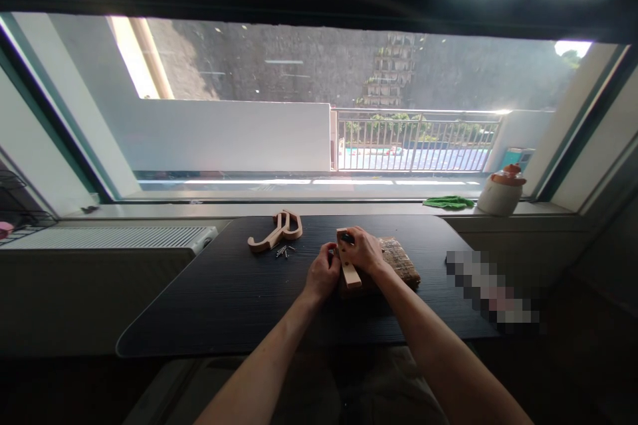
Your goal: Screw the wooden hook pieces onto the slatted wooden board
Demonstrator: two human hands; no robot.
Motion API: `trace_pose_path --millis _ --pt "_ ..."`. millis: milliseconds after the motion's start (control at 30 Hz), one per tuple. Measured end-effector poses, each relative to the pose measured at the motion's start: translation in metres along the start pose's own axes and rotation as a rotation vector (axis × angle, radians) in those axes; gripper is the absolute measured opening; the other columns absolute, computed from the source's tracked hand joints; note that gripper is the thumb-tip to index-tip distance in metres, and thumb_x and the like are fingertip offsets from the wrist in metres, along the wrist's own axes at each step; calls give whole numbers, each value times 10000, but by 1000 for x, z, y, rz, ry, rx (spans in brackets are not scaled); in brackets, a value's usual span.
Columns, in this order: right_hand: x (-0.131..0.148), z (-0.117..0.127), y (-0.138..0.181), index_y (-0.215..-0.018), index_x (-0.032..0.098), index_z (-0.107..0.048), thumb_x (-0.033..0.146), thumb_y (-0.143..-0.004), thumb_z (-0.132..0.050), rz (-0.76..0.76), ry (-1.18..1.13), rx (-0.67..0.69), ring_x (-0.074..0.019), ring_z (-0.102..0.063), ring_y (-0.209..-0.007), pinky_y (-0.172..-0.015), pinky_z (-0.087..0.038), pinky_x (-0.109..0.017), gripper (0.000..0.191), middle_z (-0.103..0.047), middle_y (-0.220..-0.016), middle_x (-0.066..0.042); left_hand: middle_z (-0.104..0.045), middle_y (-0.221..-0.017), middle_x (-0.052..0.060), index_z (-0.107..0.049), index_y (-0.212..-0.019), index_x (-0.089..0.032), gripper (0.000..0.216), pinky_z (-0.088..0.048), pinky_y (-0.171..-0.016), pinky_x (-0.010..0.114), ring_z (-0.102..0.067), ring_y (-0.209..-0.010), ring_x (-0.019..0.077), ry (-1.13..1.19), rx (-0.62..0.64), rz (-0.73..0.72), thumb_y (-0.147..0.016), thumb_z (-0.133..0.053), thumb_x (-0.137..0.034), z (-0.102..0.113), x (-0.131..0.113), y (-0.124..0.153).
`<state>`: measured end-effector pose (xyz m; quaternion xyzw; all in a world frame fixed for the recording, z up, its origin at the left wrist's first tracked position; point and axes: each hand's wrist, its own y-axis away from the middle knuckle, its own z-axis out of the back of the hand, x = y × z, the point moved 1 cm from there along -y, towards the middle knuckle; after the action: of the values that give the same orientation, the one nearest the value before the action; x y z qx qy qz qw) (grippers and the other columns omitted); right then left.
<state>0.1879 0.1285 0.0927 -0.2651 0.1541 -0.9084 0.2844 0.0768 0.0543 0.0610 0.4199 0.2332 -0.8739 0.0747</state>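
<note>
My right hand (365, 250) is closed around a light wooden block (350, 274) that stands on a brown woven mat (401, 259) on the dark table (239, 299). A small dark object shows at the block's top, under my fingers. My left hand (322, 275) is curled shut just left of the block, touching its side; what it pinches is hidden. Left of both hands lie curved wooden hook-shaped pieces (277, 230) and several small dark screws (284, 251).
A white ceramic jar with an orange lid (501, 191) and a green cloth (448, 202) sit on the window sill at the right. A white radiator (104, 237) runs along the left. A blurred patch (491, 292) lies at the table's right edge.
</note>
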Motion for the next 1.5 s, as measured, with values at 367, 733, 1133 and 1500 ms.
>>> trace_pose_path --millis 367,733,1133,1500 --pt "0 11 2 -1036 286 -595 481 -833 -392 7 74 101 -159 -578 -774 -617 -363 -251 347 -585 -992 -20 -650 -921 68 -523 -1091 -192 306 -442 -710 273 -603 -828 180 7 5 -41 -836 -396 -306 3 -2 2" --pt "-16 27 10 -913 244 -643 476 -831 -411 53 120 127 -145 -568 -747 -614 -332 -239 339 -606 -908 -20 -637 -843 53 -557 -1095 -163 373 -465 -669 242 -581 -709 137 -141 21 -63 -813 -429 -372 39 12 -14" --pt "-26 22 21 -902 230 -616 399 -841 -428 -9 247 15 -167 -579 -756 -621 -326 -272 259 -603 -959 -32 -656 -670 5 -673 -635 -194 160 -414 -634 230 -585 -671 158 -438 190 208 -647 -566 -312 149 56 -63" --pt "-23 25 22 -875 224 -608 375 -855 -404 -23 248 2 -161 -568 -741 -631 -323 -274 255 -599 -917 -28 -666 -742 25 -667 -635 -211 120 -425 -657 255 -597 -725 181 -483 275 242 -638 -571 -283 130 57 -69"
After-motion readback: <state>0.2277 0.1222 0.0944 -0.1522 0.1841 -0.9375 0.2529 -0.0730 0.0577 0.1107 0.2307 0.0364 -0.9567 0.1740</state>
